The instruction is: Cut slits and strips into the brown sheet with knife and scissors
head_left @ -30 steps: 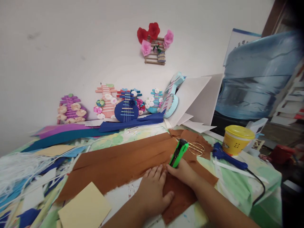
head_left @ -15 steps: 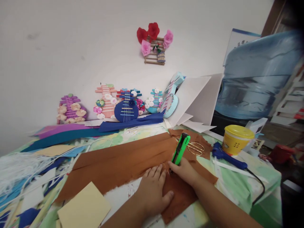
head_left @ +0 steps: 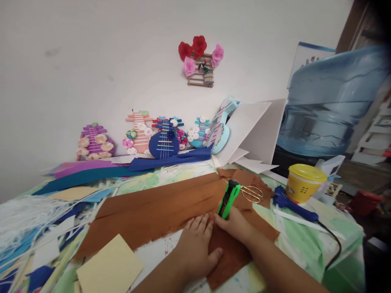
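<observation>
My right hand (head_left: 234,224) is closed round a green and black utility knife (head_left: 228,199), which stands tilted over the brown crepe paper (head_left: 159,203). The knife's lower end is hidden by my fingers. My left hand (head_left: 197,244) lies flat to its left, fingers stretched out, pressing on the brown paper's edge and the white surface (head_left: 161,248) under it. A smaller brown piece (head_left: 227,260) spreads below and right of my hands. Gold-handled scissors (head_left: 252,194) rest on brown paper just beyond the knife, their blades hidden.
A pale yellow paper square (head_left: 110,264) lies front left, near white cord (head_left: 21,219). At right are a blue glue gun (head_left: 295,203), a yellow-lidded tub (head_left: 306,183) and a large water bottle (head_left: 332,101). Decorated paper instruments (head_left: 165,140) lean along the wall.
My right hand has shifted slightly left, and the knife has come lower and closer to my left hand. The left hand stays on the paper. The whole view has tipped slightly.
</observation>
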Tool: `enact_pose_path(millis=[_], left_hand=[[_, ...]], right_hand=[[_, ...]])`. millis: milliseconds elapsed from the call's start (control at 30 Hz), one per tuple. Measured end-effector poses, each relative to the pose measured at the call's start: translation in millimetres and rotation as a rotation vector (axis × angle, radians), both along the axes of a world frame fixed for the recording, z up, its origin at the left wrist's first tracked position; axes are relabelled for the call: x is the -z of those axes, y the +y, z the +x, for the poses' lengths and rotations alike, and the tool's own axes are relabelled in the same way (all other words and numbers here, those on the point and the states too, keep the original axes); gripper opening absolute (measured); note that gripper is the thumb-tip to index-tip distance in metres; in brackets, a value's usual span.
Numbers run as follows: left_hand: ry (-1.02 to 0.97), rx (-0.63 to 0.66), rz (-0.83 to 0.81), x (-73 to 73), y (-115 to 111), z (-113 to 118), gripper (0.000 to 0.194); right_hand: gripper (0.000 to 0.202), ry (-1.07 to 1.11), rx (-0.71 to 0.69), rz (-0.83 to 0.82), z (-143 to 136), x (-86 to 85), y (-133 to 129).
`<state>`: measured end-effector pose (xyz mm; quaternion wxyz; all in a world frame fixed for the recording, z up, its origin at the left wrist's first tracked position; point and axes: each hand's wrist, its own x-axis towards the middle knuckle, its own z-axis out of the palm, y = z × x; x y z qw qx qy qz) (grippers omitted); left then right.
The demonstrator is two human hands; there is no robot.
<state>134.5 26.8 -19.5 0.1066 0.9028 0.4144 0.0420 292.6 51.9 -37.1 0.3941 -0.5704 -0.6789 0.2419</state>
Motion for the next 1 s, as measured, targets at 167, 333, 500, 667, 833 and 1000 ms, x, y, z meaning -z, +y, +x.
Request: enact_pose_path(millis=[167, 333, 500, 667, 833, 1000], left_hand=[[0.005, 0.0, 0.005, 0.1, 0.6, 0.8, 0.066], [0.003, 0.002, 0.009, 2.3, 2.6, 0.2, 0.065], [0.002, 0.003, 0.013, 3.1, 3.0, -0.8, 0.065], [-0.012, 0.002, 0.013, 4.2, 2.7, -0.7, 0.064], [-0.016, -0.002, 0.007, 4.1, 2.3, -0.8, 0.063], [-0.018, 0.001, -0.007, 1.6, 2.0, -0.3, 0.064]], right_hand=[[0.022, -0.013, 0.008, -0.001, -1.6, -2.8, -2.2], [0.024, 0.055, 0.069, -0.045, 0.4, -0.1, 0.8], [0.023, 0.029, 0.065, -0.015, 1.8, 5.1, 5.2], [0.027, 0.099, 0.019, -0.055, 4.0, 3.3, 5.0], [0.025, 0.133, 0.139, -0.089, 5.6, 1.6, 3.4], [0.025, 0.043, 0.107, -0.061, 1.1, -2.0, -0.2]])
